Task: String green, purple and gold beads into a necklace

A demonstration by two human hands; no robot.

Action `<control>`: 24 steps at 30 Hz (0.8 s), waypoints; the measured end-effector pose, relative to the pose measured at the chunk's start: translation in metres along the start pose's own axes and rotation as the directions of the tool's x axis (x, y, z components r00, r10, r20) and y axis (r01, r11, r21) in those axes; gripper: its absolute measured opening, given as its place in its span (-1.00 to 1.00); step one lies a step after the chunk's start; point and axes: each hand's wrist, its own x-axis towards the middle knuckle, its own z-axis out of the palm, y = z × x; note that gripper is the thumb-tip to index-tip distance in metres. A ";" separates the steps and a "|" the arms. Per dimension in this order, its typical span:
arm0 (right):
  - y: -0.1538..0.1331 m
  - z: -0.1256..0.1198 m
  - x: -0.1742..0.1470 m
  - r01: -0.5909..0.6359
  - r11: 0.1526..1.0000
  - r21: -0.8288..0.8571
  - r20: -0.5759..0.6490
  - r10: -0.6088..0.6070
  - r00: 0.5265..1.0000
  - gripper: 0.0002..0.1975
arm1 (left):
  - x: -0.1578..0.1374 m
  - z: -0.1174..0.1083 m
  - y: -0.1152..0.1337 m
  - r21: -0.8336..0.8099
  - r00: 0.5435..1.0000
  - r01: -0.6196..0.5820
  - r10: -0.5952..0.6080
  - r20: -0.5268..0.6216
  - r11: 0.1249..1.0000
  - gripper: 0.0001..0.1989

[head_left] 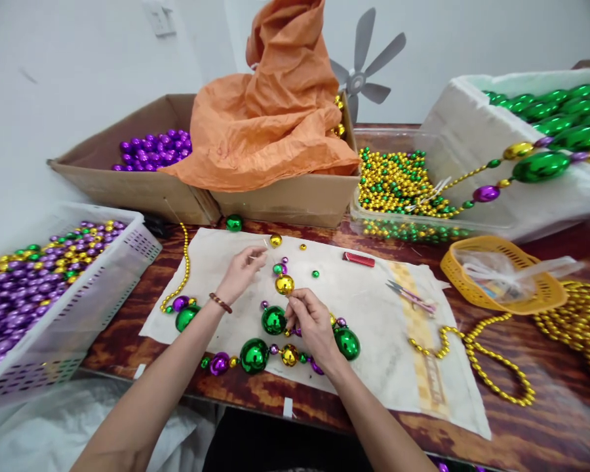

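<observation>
My left hand (246, 267), with a brown bead bracelet at the wrist, is closed in a pinch on a thin, pale thread (265, 243), hard to make out. My right hand (309, 316) pinches at the lower edge of a shiny gold bead (284, 284). Just above that bead sit a small green bead (278, 269) and small purple ones. Under and beside my right hand runs a bead garland with large green balls (254, 355), purple balls (219, 363) and gold ones. A loose gold bead (275, 240) lies beyond my left fingertips.
A pale cloth (373, 354) covers the wooden table, with a red cutter-like tool (358, 259) and thread snips (412, 298) on it. Around it stand a white basket (128, 262), a cardboard box (285, 200), a clear bin (388, 213) and a yellow basket (501, 301).
</observation>
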 end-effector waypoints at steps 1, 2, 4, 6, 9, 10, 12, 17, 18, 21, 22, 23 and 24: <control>-0.001 -0.001 0.000 -0.003 1.000 0.022 -0.009 0.003 1.000 -0.76 | 0.002 0.005 -0.006 0.174 0.999 -0.040 0.040 0.003 0.984 -0.70; -0.002 -0.002 0.000 -0.006 0.999 0.048 -0.016 0.007 1.000 -0.75 | 0.003 0.011 -0.011 0.330 0.996 -0.084 0.081 0.022 0.940 -0.73; -0.003 -0.003 0.000 -0.011 0.995 0.103 -0.023 0.013 1.000 -0.75 | 0.004 0.024 -0.016 0.560 0.990 -0.138 0.128 0.056 0.817 -0.78; -0.005 -0.005 0.000 -0.009 0.990 0.139 -0.015 0.012 1.000 -0.74 | 0.005 0.034 -0.015 0.701 0.993 -0.109 0.113 0.040 0.705 -0.79; -0.008 -0.006 0.001 0.010 0.989 0.145 0.004 -0.011 1.000 -0.72 | 0.009 0.041 -0.012 0.766 0.999 -0.052 0.037 0.037 0.641 -0.81; -0.008 -0.006 0.001 0.014 0.990 0.140 0.003 -0.015 1.000 -0.71 | 0.011 0.040 -0.012 0.752 0.999 -0.051 0.029 0.042 0.658 -0.82; -0.010 -0.005 0.002 0.015 0.992 0.129 -0.014 -0.014 1.000 -0.70 | 0.013 0.036 -0.013 0.649 0.999 -0.053 0.039 0.035 0.759 -0.84; -0.009 -0.004 0.005 0.007 0.994 0.105 -0.049 -0.002 0.999 -0.71 | 0.005 0.015 -0.010 -0.019 0.999 0.032 -0.032 -0.007 0.999 -0.50; -0.009 -0.004 0.005 0.010 0.995 0.102 -0.049 -0.005 0.999 -0.72 | 0.002 0.011 -0.006 -0.139 0.999 0.042 -0.043 -0.009 0.989 -0.46; -0.007 -0.003 0.004 0.010 0.995 0.096 -0.047 -0.005 0.999 -0.75 | -0.007 0.003 0.009 -0.400 0.998 0.059 -0.065 -0.001 0.915 -0.54; -0.007 -0.002 0.003 0.004 0.996 0.093 -0.042 0.000 0.999 -0.75 | -0.009 0.001 0.014 -0.466 0.997 0.070 -0.075 0.009 0.882 -0.59; -0.007 -0.002 0.003 -0.002 0.996 0.087 -0.036 0.005 0.999 -0.75 | -0.010 -0.001 0.019 -0.523 0.996 0.084 -0.085 0.021 0.848 -0.63; -0.007 -0.001 0.002 -0.008 0.997 0.077 -0.030 0.010 0.999 -0.76 | -0.010 -0.003 0.024 -0.571 0.995 0.095 -0.095 0.031 0.815 -0.66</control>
